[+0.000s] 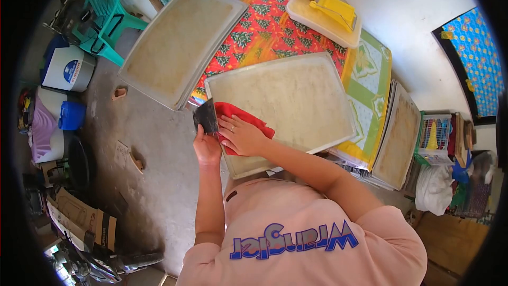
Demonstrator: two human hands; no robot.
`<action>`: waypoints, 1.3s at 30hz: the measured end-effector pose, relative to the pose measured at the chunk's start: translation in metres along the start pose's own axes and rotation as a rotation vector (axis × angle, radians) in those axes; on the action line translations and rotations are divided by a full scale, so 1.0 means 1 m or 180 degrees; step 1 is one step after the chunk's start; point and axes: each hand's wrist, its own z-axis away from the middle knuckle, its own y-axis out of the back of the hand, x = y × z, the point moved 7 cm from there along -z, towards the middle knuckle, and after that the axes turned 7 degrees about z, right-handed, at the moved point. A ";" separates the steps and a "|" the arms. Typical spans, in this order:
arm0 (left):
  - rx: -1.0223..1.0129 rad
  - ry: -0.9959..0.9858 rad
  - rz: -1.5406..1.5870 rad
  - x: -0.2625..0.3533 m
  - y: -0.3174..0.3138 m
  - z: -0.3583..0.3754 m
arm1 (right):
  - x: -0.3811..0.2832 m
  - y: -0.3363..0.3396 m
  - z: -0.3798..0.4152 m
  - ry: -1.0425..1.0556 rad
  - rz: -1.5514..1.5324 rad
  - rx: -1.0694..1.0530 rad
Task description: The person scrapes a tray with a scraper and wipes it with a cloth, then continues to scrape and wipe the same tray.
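My left hand (206,145) grips a flat black square piece (205,117) at the left edge of a pale rectangular tray (296,95). Its fingers are partly hidden behind that piece. Flat on a red cloth (248,118), my right hand (241,135) presses it against the tray, a ring showing on one finger. The cloth lies over the tray's left part, right beside the black piece. The tray rests at a slant on the table's front part.
Stacked trays (182,47) lie at the table's left, on a red patterned cover (270,26). A white container (323,18) with a yellow tool (336,10) stands at the back. More trays (394,132) are at the right. A green chair (108,21) stands far left.
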 end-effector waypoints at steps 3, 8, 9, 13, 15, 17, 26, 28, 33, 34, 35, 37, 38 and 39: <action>-0.0175 0.0130 -0.0022 0.000 -0.001 -0.006 | -0.013 -0.001 0.019 0.0152 -0.0002 -0.0052; 0.0035 0.0711 -0.0822 -0.007 0.012 -0.033 | -0.030 0.008 0.048 0.0514 -0.0190 -0.0304; 0.0119 0.0677 -0.0833 -0.008 0.010 -0.035 | -0.032 0.008 0.054 0.0621 -0.0206 -0.0388; 0.0321 0.0405 -0.1042 -0.003 0.004 -0.048 | -0.046 0.008 0.081 0.0948 -0.0154 -0.0667; 0.0345 0.0337 -0.1148 -0.003 0.008 -0.053 | -0.048 0.012 0.091 0.0890 -0.0135 -0.0904; 0.0343 0.0408 -0.1208 -0.003 0.013 -0.058 | -0.044 0.017 0.104 0.0751 -0.0197 -0.0793; 0.0421 0.0429 -0.1209 0.002 0.008 -0.062 | 0.071 0.115 0.242 -0.1206 0.0315 0.0379; 0.0422 0.0421 -0.1197 0.002 0.005 -0.061 | 0.092 0.142 0.276 -0.1626 0.0637 0.0505; 0.0373 0.0470 -0.1318 0.003 0.000 -0.059 | 0.131 0.203 0.317 -0.3123 0.1685 -0.0016; 0.0379 0.0496 -0.1265 0.004 -0.002 -0.057 | 0.130 0.212 0.310 -0.3222 0.1715 0.0277; 0.0393 0.0521 -0.1211 0.003 -0.004 -0.052 | 0.128 0.219 0.302 -0.3313 0.1736 0.0565; 0.0347 0.0543 -0.1094 0.001 -0.008 -0.046 | 0.107 0.216 0.254 -0.2846 0.1106 0.0867; 0.0315 0.0560 -0.1048 -0.001 -0.011 -0.044 | 0.089 0.208 0.223 -0.2654 0.1033 0.0961; 0.0335 0.0480 -0.1063 -0.002 -0.013 -0.043 | 0.073 0.193 0.192 -0.2545 0.0837 0.0808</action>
